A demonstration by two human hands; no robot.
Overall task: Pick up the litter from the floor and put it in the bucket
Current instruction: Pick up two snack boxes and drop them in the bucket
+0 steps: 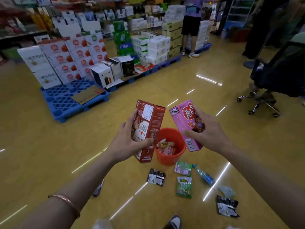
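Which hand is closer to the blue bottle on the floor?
Right. The right hand, gripping the pink box, hovers above the bottle; the left hand is beyond the bucket, farther left.

The indoor light is moderate and fades toward the corners, darkest at the upper right around the office chair (262, 103). The glossy yellow floor (49, 146) carries thin white streaks of glare from overhead lamps. Wide-angle distortion bends the shelves (24, 22) at the upper left, which are blurred. The centre is sharper.
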